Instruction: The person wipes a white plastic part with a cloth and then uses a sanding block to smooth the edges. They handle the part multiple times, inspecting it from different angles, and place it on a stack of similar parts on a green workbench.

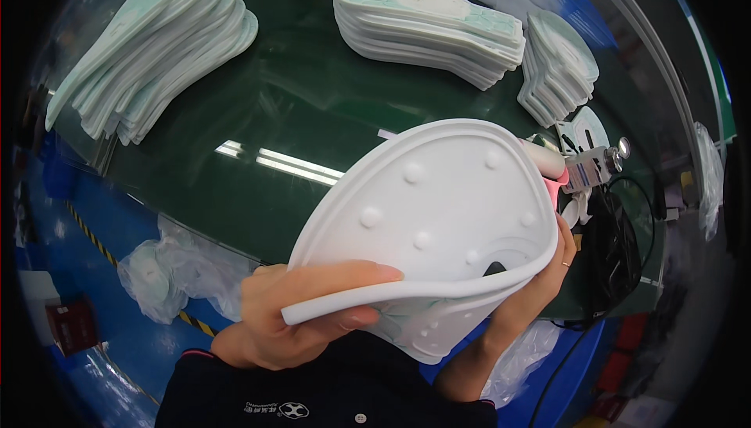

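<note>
Across the table point(289, 91)

The left stack point(156, 52) stands upper left, the middle stack point(422, 37) top centre, the right stack point(559, 68) upper right. Before them, a panel point(461, 201) is between the left hand point(264, 311) and right hand point(551, 273), a bottle point(587, 171) to its right.

1 head cam, L of 2, fisheye, looking down, nr L hand point(270, 314) & R hand point(550, 278)

Passage over tabletop point(289, 103), stacks point(422, 25) beyond, white panel point(454, 197) (held) nearer
</note>
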Demonstrator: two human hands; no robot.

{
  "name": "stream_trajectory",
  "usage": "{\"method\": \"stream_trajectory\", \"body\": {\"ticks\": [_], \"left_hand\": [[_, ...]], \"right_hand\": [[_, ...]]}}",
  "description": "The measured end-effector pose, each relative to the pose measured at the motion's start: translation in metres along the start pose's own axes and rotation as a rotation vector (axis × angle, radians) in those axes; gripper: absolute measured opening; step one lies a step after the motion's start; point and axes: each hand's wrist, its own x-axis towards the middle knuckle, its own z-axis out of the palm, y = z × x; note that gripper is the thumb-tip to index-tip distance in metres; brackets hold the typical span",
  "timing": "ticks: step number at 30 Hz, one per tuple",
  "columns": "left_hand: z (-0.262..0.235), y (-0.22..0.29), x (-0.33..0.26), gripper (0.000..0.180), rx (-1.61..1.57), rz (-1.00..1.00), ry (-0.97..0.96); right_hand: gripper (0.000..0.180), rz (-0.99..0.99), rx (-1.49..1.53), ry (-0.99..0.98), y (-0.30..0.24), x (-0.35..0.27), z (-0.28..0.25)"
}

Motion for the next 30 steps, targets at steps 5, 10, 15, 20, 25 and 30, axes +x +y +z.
{"method": "stream_trajectory", "body": {"ticks": [5, 10, 15, 20, 25, 30], "left_hand": [[0.002, -0.003, -0.001, 0.024, -0.014, 0.022, 0.077], [0.002, -0.009, -0.001, 0.028, 0.051, 0.068, -0.046], [0.013, -0.015, 0.005, 0.058, -0.559, -0.228, 0.080], [-0.002, -0.019, -0.011, 0.040, -0.410, -0.603, -0.287], [-0.007, -0.012, -0.009, 0.023, -0.019, -0.436, -0.246], [-0.011, -0.005, -0.008, 0.033, 0.056, -0.327, -0.270]], "right_hand": [[0.034, 0.147, 0.559, -0.086, -0.007, -0.001, 0.005], [0.050, 0.410, 1.406, -0.361, -0.063, -0.030, -0.001], [0.043, 0.449, 1.394, -0.376, -0.055, -0.035, -0.007], [0.042, 0.458, 1.229, -0.279, -0.057, -0.028, -0.008], [0.047, 0.452, 1.221, -0.228, -0.048, -0.034, -0.008], [0.052, 0.427, 1.253, -0.184, -0.051, -0.034, -0.009]]}}
